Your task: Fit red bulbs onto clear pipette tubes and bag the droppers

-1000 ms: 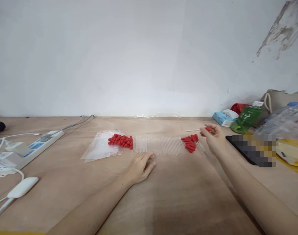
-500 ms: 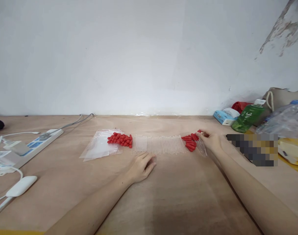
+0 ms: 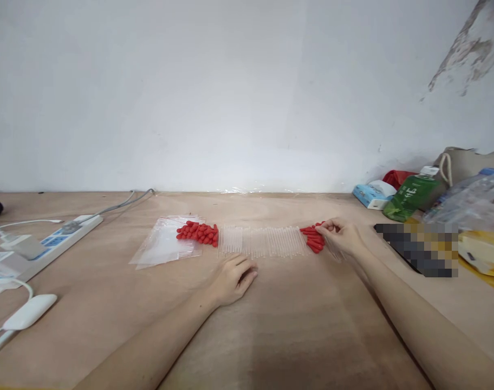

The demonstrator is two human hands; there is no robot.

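A row of thin clear tubes (image 3: 267, 241) lies side by side across the middle of the table. At its left end is a heap of small red rubber bulbs (image 3: 198, 233), beside flat clear plastic bags (image 3: 160, 246). More red bulbs (image 3: 313, 241) fan out at the right end, with clear tubes partly showing under my right hand (image 3: 338, 235). That hand pinches at the upper edge of this fan, its fingertips on a red bulb. My left hand (image 3: 234, 279) rests on the table just in front of the row, fingers loosely stretched and thumb apart, holding nothing.
On the left lie a white power strip (image 3: 64, 238) with plugs and a white cable adapter (image 3: 31, 312). To the right stand a tissue pack (image 3: 371, 196), a green bottle (image 3: 411, 196) and a clear plastic bag (image 3: 468, 197). A wall (image 3: 247, 97) closes off the back.
My right hand has moved slightly left, from the right side of the red fan onto its edge. My left hand stays where it was.
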